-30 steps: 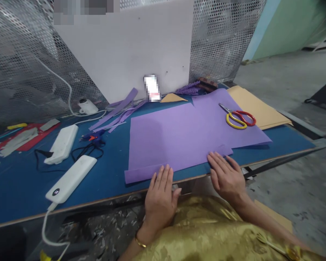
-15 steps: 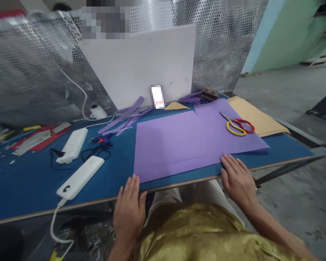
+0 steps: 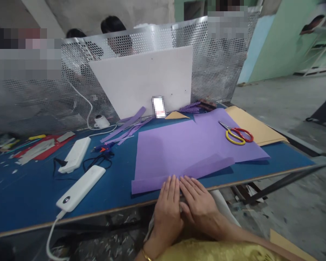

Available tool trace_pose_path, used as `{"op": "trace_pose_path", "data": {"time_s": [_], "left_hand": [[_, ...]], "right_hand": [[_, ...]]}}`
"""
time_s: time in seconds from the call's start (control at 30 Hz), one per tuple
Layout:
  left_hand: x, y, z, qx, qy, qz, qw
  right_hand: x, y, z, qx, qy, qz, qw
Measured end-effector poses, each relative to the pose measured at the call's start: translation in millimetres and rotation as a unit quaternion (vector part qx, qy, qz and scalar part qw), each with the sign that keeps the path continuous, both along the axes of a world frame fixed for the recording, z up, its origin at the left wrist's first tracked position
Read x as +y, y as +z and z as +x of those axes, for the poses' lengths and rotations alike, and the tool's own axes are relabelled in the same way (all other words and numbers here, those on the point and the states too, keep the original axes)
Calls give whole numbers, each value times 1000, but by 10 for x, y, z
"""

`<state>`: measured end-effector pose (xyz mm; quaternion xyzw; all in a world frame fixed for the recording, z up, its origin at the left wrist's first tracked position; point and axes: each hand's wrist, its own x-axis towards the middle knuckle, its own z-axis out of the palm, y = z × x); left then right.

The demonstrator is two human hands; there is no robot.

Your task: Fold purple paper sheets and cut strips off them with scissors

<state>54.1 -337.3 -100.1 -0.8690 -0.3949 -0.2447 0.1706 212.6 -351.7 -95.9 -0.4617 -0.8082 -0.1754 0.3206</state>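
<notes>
A large purple paper sheet lies on the blue tabletop in front of me, with a narrow strip folded over along its near edge. At its right end the strip stands a little off the sheet. My left hand rests flat, fingers stretched, on the middle of this folded edge. Right beside it, my right hand lies flat with its fingers out on the same edge. Scissors with one yellow and one red handle lie on another purple piece to the right.
Tan sheets are stacked at the right end. To the left are two white power strips, a blue glue gun and purple strips. A lit phone leans on a white board. People sit behind the perforated metal screen.
Both hands have come from the sheet's near corners to the middle of its near edge, side by side. The near edge is now folded over. The view has tilted up slightly.
</notes>
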Motion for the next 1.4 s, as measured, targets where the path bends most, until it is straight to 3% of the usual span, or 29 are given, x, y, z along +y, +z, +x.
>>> {"op": "trace_pose_path", "data": {"time_s": [0.2,0.47,0.6,0.77,0.97,1.07,1.17,1.4], "left_hand": [[21,25,-32,17,5,7,1000],[53,36,-7,32,18,-9,999],[52,22,11,33,23,-16,999],[14,56,103,28,32,-39,998],[17,86,205,26,-15,-62,998],[24,83,189,23,-24,-59,998],[17,96,147,23,-9,-64,998],[13,98,-48,36,22,-32,999]], "right_hand": [[39,-56,311,12,-31,-7,999],[48,-158,1111,-7,-141,6,990],[11,-173,1350,-11,-194,10,981],[0,-134,1152,-6,-236,-11,972],[-26,-37,379,-17,-54,-56,997],[-33,-12,200,-2,-46,-43,998],[-24,-18,312,-10,-42,-32,999],[11,-126,899,10,-93,-4,996]]}}
